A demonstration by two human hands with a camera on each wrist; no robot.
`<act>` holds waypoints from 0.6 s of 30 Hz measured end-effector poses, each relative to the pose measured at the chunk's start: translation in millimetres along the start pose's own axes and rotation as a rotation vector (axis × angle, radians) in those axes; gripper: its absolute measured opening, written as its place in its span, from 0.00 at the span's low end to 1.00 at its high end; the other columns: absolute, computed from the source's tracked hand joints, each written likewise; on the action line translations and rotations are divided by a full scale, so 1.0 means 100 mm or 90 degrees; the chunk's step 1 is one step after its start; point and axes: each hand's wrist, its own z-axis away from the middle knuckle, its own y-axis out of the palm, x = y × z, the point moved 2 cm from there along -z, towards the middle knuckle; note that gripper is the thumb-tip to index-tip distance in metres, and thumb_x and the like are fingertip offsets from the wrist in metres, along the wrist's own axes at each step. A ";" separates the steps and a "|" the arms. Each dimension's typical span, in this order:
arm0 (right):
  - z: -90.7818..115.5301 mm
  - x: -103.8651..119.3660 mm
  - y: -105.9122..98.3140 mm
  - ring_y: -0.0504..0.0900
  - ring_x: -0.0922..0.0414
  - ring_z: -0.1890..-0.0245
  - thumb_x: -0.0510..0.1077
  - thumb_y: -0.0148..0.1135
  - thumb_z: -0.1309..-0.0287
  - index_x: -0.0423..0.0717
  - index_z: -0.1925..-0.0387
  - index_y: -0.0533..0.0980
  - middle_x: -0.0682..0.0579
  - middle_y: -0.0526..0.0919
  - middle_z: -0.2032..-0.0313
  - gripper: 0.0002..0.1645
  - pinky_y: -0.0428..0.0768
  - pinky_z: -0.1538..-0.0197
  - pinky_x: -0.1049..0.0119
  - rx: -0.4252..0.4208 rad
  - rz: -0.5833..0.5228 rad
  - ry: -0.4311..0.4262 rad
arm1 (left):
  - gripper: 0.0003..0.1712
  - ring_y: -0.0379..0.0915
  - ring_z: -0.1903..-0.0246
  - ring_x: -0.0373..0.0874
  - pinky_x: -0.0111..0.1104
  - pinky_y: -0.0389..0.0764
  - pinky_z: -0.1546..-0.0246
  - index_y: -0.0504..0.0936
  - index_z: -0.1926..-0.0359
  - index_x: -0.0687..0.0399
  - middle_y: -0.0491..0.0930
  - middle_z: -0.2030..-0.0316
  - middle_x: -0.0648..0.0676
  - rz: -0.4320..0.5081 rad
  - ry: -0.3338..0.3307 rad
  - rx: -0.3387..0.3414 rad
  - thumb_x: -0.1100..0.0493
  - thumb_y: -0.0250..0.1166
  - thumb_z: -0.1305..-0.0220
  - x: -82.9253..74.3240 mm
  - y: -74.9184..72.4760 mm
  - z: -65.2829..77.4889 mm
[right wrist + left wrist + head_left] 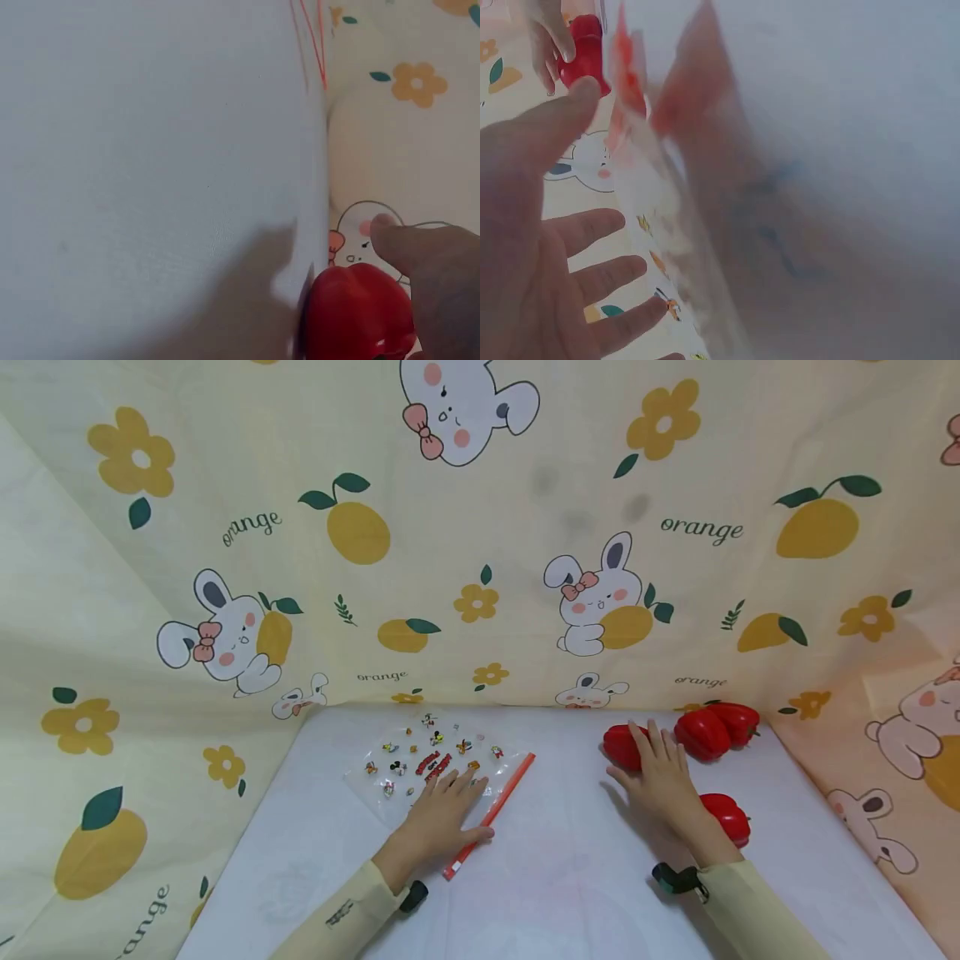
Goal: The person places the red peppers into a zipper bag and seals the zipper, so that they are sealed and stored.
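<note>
My left hand (442, 820) is spread over a clear plastic bag (408, 760) printed with small cartoon figures. The bag has an orange-red strip (513, 785) along its right edge, close to the left thumb. In the left wrist view the fingers of the left hand (577, 262) are straight and apart. On the right side, my right hand (662, 777) reaches over a red bell pepper (621, 748), its extended fingers overlapping the pepper in the head view. From the right wrist, that red pepper (356, 315) shows beside the thumb (409, 244).
Two more red peppers (702, 733) sit side by side at the back right of the white table (570, 860). Another pepper (726, 818) lies beside the right wrist, partly covered by it. A printed cloth (510, 527) with rabbits and oranges hangs behind and at both sides.
</note>
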 end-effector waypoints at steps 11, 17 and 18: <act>-0.11 -0.13 0.08 0.46 0.22 0.22 0.57 0.77 0.39 0.45 0.14 0.34 0.27 0.41 0.18 0.73 0.63 0.34 0.19 0.020 -0.046 0.064 | 0.51 0.57 0.20 0.58 0.57 0.65 0.25 0.60 0.16 0.41 0.59 0.17 0.55 -0.014 -0.035 0.012 0.28 0.66 0.31 -0.05 0.03 -0.03; -0.10 -0.13 0.09 0.52 0.21 0.25 0.53 0.75 0.36 0.41 0.14 0.35 0.23 0.45 0.20 0.70 0.66 0.36 0.20 0.024 -0.073 0.082 | 0.48 0.59 0.21 0.55 0.57 0.70 0.28 0.62 0.16 0.40 0.62 0.19 0.54 0.010 -0.035 0.002 0.31 0.66 0.29 -0.02 0.04 -0.03; -0.10 -0.12 0.09 0.53 0.21 0.26 0.51 0.75 0.36 0.40 0.14 0.37 0.23 0.46 0.21 0.69 0.67 0.36 0.21 0.020 -0.076 0.078 | 0.47 0.59 0.21 0.54 0.57 0.71 0.29 0.62 0.17 0.40 0.62 0.19 0.53 0.015 -0.033 -0.003 0.32 0.66 0.29 -0.02 0.03 -0.03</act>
